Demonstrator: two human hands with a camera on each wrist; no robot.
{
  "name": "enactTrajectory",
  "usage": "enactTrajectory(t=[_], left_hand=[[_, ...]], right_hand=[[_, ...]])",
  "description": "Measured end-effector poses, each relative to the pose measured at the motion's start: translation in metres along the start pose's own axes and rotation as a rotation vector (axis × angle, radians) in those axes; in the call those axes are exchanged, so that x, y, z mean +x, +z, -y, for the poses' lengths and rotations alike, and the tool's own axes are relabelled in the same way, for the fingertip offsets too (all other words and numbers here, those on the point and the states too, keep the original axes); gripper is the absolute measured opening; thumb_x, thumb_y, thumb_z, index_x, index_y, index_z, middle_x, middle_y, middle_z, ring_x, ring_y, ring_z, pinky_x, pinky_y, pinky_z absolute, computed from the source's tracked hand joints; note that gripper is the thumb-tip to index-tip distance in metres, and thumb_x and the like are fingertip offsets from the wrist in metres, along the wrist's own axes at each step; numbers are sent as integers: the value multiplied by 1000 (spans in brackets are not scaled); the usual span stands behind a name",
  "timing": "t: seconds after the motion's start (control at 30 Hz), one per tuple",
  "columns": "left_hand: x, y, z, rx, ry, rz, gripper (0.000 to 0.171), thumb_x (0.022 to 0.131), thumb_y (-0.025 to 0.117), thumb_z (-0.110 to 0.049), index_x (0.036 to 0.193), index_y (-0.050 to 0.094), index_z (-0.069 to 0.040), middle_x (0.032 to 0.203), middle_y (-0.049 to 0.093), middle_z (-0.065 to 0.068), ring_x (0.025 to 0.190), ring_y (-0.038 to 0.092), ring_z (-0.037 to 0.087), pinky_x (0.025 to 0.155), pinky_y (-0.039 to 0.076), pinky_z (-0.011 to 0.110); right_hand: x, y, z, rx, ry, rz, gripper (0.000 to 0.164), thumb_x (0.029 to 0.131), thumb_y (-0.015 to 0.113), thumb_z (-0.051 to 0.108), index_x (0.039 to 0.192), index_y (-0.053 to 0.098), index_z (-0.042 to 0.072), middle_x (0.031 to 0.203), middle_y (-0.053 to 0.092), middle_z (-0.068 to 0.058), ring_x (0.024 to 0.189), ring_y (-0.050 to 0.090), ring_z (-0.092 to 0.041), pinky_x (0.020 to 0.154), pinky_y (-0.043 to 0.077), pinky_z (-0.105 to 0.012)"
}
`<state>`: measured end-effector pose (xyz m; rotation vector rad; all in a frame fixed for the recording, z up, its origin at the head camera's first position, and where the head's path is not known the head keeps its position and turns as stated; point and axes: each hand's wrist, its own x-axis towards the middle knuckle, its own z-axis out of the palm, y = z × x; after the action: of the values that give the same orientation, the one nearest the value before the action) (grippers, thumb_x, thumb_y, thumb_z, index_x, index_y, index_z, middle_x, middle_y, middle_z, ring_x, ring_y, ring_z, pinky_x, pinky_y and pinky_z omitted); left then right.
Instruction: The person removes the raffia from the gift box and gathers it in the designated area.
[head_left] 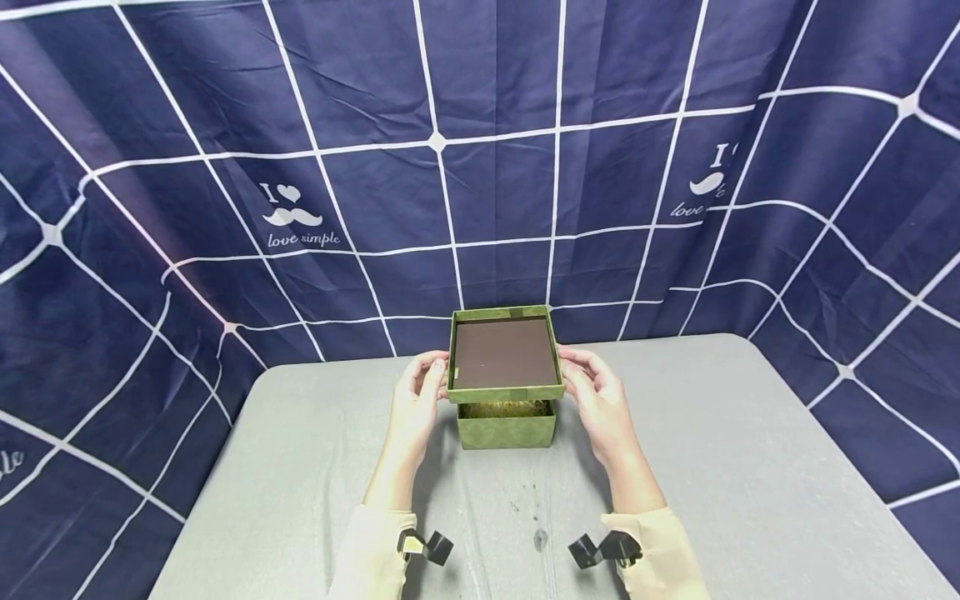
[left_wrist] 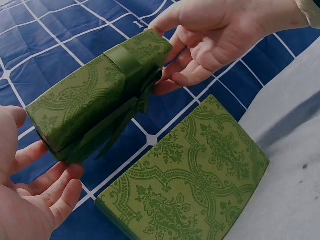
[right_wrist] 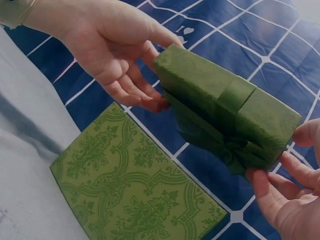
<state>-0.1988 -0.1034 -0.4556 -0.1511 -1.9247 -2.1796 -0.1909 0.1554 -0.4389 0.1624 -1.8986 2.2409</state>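
Gripping the lid (left_wrist: 75,97) at both ends now with left hand (left_wrist: 30,202) and right hand (left_wrist: 215,40), bow (left_wrist: 143,102) and all, apart from the box (left_wrist: 187,172)!

White lettering (head_left: 303,239) on the navy curtain (head_left: 502,192): left, "I", a heart (head_left: 288,193), a moustache (head_left: 292,217), "love simple"; right, the same print partly lost in folds, "I" and "love" legible; far left, a cropped "le".

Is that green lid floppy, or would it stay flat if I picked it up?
The lid is probably stiff: its edges look straight though it's held only at its sides. It seems likely light, since the left hand and right hand hold it just by its ends. Its ribbon bow might flop, because it dangles underneath.
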Motion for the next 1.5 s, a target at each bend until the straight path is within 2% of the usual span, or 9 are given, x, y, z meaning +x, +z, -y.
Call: enactTrajectory(t=[0.13, 0.3, 0.47, 0.63, 0.73, 0.83, 0.93, 1.17, 1.5], left_hand=[[0, -1, 0, 24, 5, -3, 28, 111, 63, -13, 133, 67, 4, 121, 70, 14, 104, 65, 16, 85, 57, 27], [0, -1, -1, 3, -1, 8, 27, 108, 66, -8, 132, 67, 5, 119, 71, 13, 102, 67, 14, 85, 57, 27], [1, -1, -2, -13, -14, 9, 30, 106, 66, -4, 134, 65, 6, 123, 70, 18, 101, 67, 11, 86, 54, 25], [1, -2, -2, 10, -25, 19, 39, 106, 63, -1, 145, 64, 1, 131, 68, 25, 106, 66, 12, 89, 53, 25], [1, -3, -1, 22, -36, 31, 45, 105, 61, 0, 150, 63, -3, 132, 68, 25, 108, 66, 13, 90, 52, 25], [1, -3, -1, 31, -40, 37, 49, 103, 59, 2, 152, 63, -5, 132, 69, 25, 109, 67, 15, 91, 52, 25], [1, -3, -1, 41, -38, 40, 51, 103, 57, 3, 152, 63, -6, 133, 70, 24, 110, 67, 16, 92, 53, 26], [1, -4, -1, 47, -37, 48, 46, 107, 60, -3, 153, 63, -7, 129, 73, 24, 105, 68, 14, 88, 54, 25], [0, -4, -1, 68, -21, 36, 43, 108, 61, -2, 150, 64, -4, 124, 74, 24, 100, 68, 11, 82, 51, 22]], right_hand=[[0, -1, 0, -22, 7, -17, 33, 112, 57, 6, 138, 60, -15, 142, 66, -21, 115, 70, -10, 100, 57, -26], [0, -1, 0, -52, 24, -34, 31, 110, 61, 6, 136, 62, -12, 138, 69, -9, 115, 69, -8, 98, 54, -24], [-1, -2, 0, -65, 35, -34, 32, 106, 66, 2, 135, 63, -11, 143, 68, -13, 117, 70, -7, 101, 54, -24], [-1, -6, 0, -122, 57, -5, 44, 105, 67, 2, 148, 63, -2, 151, 64, -14, 116, 70, -5, 103, 52, -21], [0, -7, -1, -139, 44, 26, 49, 105, 64, 1, 154, 60, 1, 155, 60, -15, 123, 67, -8, 105, 51, -20], [0, -6, -2, -150, 35, 41, 50, 104, 63, -1, 154, 60, 2, 154, 61, -17, 129, 65, -12, 106, 50, -19], [0, -6, -1, -164, 38, 48, 51, 104, 61, -2, 154, 60, 2, 151, 63, -21, 128, 65, -12, 107, 49, -19], [0, -8, -2, -177, 53, 61, 51, 103, 62, -2, 154, 61, 1, 148, 64, -24, 119, 70, -9, 104, 50, -18], [-2, -13, -1, -222, 54, 111, 51, 104, 65, 2, 155, 59, 2, 150, 63, -24, 123, 68, -8, 105, 49, -18]])
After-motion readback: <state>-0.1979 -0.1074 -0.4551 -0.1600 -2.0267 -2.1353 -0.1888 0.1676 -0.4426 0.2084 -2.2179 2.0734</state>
